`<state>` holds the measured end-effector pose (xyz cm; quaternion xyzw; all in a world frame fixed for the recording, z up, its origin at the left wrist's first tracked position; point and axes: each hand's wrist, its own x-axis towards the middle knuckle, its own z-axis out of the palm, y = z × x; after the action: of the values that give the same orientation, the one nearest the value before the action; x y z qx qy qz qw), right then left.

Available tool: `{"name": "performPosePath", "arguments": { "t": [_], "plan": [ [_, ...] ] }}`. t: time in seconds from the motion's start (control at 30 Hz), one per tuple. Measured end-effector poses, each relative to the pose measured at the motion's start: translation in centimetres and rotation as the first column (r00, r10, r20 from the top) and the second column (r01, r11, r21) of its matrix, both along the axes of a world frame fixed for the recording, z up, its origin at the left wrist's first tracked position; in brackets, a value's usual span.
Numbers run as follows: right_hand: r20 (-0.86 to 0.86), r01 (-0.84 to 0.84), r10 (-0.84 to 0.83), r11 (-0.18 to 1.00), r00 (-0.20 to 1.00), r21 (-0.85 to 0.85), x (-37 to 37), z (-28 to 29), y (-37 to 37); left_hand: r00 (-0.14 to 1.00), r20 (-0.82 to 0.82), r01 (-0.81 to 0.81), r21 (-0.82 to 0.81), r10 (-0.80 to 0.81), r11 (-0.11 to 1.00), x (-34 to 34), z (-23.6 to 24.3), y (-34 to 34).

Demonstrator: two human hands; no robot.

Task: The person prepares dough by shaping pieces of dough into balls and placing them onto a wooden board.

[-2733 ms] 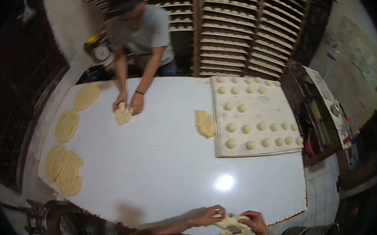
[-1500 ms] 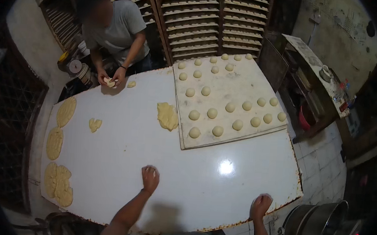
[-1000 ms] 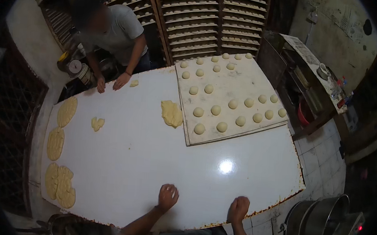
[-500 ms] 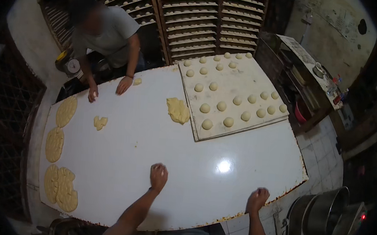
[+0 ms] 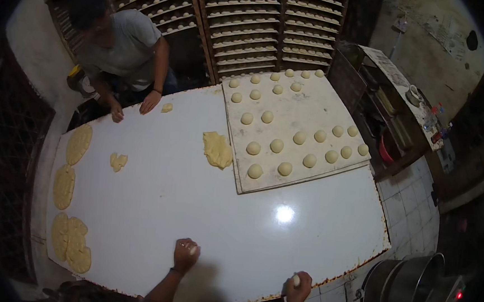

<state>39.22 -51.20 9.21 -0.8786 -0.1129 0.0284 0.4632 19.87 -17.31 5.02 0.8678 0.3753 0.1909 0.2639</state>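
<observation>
Near the front of the white table (image 5: 148,212), my left hand (image 5: 185,256) is closed around a small pale dough piece (image 5: 193,250), which shows only in part. My right hand (image 5: 298,291), also closed, is at the table's front edge, and a pale dough ball (image 5: 296,280) pokes out between its fingers. Beyond my hands, a floured board (image 5: 289,120) carries several rows of round dough balls, such as one dough ball (image 5: 255,171) at its near left corner. A yellow dough lump (image 5: 217,150) lies against the board's left side.
Flattened dough slabs (image 5: 64,186) line the table's left edge; small dough scraps (image 5: 118,162) lie nearby. Across the table a person (image 5: 126,50) has both hands at the far edge. Racks (image 5: 247,31) of dough stand behind. Metal bowls (image 5: 406,286) are at right.
Both my hands have come closer to my body, the right one also leftward. Pale dough now shows in them. The whole view has shifted slightly.
</observation>
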Motion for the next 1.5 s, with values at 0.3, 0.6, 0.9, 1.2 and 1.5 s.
{"name": "performPosePath", "arguments": {
  "t": [0.3,0.6,0.9,1.2,1.5],
  "plan": [
    [-0.622,0.432,0.317,0.497,0.716,0.752,30.3,2.9,9.7,0.925,0.098,-0.381,0.211,0.368,0.9,8.5,2.1,-3.7],
    [0.14,-0.642,0.688,0.719,0.712,-0.265,55.2,5.3,31.8,0.646,0.281,-0.378,-0.69,0.71,0.617,27.0,13.1,3.2],
    [0.16,-0.252,0.202,0.878,0.966,0.408,41.4,8.1,18.3,0.894,0.296,0.309,0.135,-0.336,0.941,59.9,9.8,11.9],
    [-0.248,-0.219,0.278,0.946,0.928,0.241,20.8,2.6,3.3,0.926,0.352,0.076,0.185,-0.138,0.98,41.5,12.3,5.9],
    [-0.331,-0.476,0.587,0.803,0.739,0.36,12.7,2.6,15.0,0.058,0.224,-0.495,-0.84,0.973,0.222,-8.0,6.2,-0.9]
  ]
}}
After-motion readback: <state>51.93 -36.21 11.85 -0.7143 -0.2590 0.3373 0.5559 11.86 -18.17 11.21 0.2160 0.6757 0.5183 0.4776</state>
